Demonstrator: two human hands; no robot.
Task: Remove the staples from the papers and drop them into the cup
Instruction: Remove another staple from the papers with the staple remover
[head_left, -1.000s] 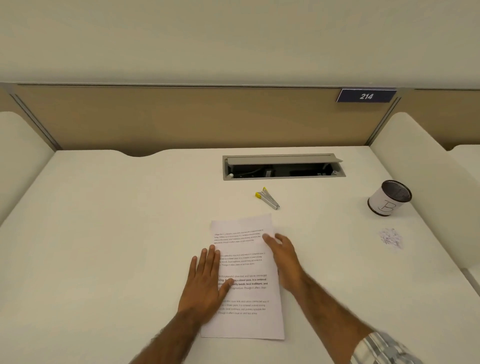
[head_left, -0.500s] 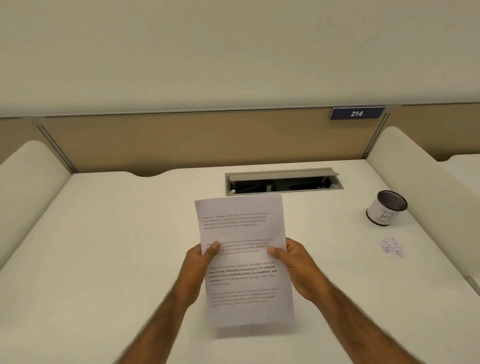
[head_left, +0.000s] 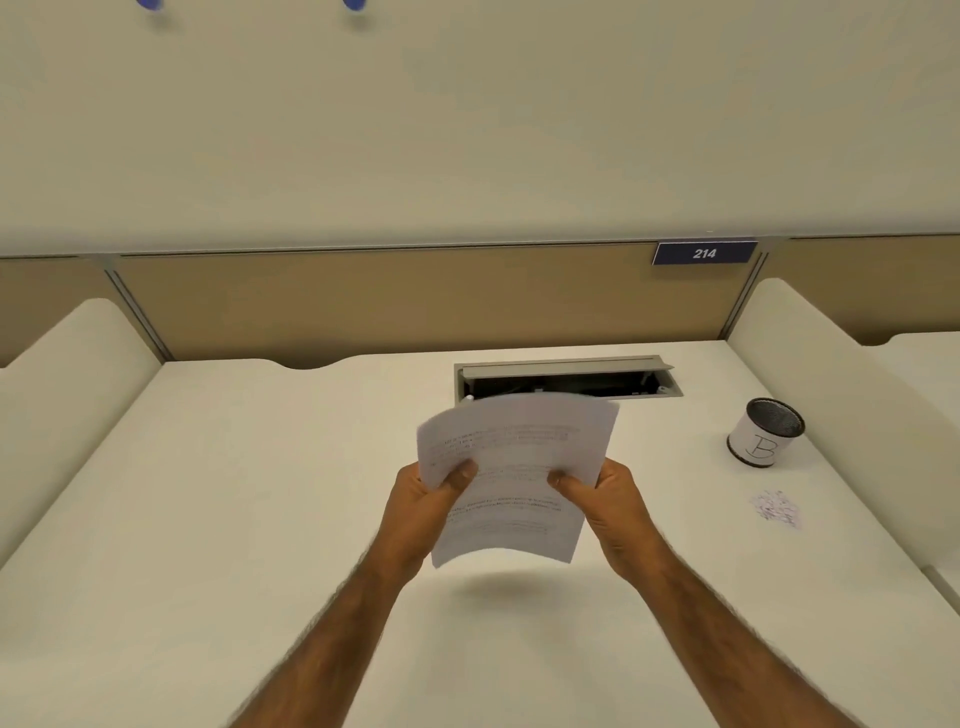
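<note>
A printed stack of papers (head_left: 514, 462) is held in the air above the middle of the white desk, tilted away from me and slightly bowed. My left hand (head_left: 423, 512) grips its left edge with the thumb on top. My right hand (head_left: 608, 506) grips its right edge the same way. A black mesh cup (head_left: 764, 439) with a white label marked "B" stands at the desk's right side, well apart from both hands. A small pile of loose staples (head_left: 775, 510) lies on the desk in front of the cup. The staple remover is hidden behind the papers.
An open grey cable box (head_left: 569, 375) is set into the desk (head_left: 260, 493) behind the papers. White dividers (head_left: 810, 395) flank the desk on both sides, and a tan panel with a "214" sign (head_left: 704, 253) closes the back.
Both hands went from pressing the papers flat on the desk to lifting them into the air. The sheets now tilt further away from me, and my view has tipped upward.
</note>
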